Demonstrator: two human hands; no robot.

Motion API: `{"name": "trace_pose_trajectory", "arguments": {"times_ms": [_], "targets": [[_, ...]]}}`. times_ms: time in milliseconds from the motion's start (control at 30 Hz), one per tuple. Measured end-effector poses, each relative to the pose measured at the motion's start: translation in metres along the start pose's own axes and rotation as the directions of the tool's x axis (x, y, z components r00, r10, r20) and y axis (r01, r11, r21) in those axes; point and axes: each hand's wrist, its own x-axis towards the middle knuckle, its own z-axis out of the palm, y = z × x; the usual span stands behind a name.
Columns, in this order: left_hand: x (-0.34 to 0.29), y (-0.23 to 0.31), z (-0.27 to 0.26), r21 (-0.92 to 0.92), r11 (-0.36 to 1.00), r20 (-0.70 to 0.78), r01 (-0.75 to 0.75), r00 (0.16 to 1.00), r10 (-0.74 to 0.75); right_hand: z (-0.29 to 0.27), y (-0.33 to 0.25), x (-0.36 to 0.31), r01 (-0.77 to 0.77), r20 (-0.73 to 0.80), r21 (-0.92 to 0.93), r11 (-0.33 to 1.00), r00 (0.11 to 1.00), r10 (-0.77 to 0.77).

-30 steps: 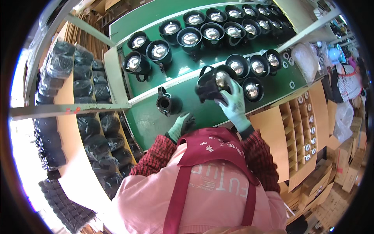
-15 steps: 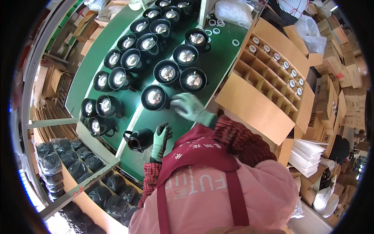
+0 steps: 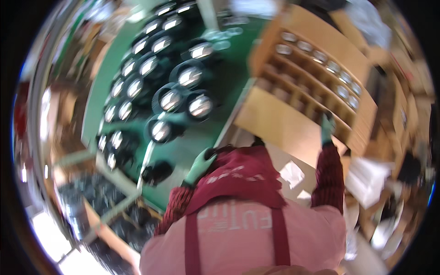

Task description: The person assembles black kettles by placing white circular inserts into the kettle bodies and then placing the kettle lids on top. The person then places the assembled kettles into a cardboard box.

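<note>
My left hand (image 3: pixel 200 166), in a pale green glove with dark fingertips, is at the front of my maroon apron (image 3: pixel 238 176). Its fingers look apart, and nothing shows in them. To its left on the green table stands a black jug (image 3: pixel 158 172), apart from the others. My right hand (image 3: pixel 327 128) reaches over the near right part of a divided cardboard box (image 3: pixel 275 112), fingertips at its compartments. Blur hides how those fingers are set. Several silvery glass liners (image 3: pixel 342 91) fill the box's far and right cells. Rows of black jugs (image 3: pixel 170 98) with shiny silver insides cover the table.
White rings (image 3: pixel 222 39) lie at the table's (image 3: pixel 243 68) far end. Cartons of bagged black jugs (image 3: pixel 121 229) stand lower left, beside a metal frame rail (image 3: pixel 110 213). White sheets (image 3: pixel 369 181) are stacked at the right. White paper (image 3: pixel 292 174) lies below the box.
My right hand has swung from beside the nearest silver-lined jug to the box on the right. My left hand has shifted right, away from the lone jug. The view has turned and blurred.
</note>
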Motion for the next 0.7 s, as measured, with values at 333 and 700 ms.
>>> {"name": "trace_pose_trajectory", "arguments": {"times_ms": [333,700], "targets": [[0.028,0.065,0.052,0.380,0.924,0.005,-0.040,0.999,0.042,-0.043,0.069,0.178,0.008,-0.096,-0.752,0.659,0.988,-0.121],[0.029,0.096,0.092,0.434,0.898,0.007,-0.068,0.997,0.072,-0.074,-0.007,0.143,0.055,-0.081,-0.611,0.790,0.988,-0.131]]}}
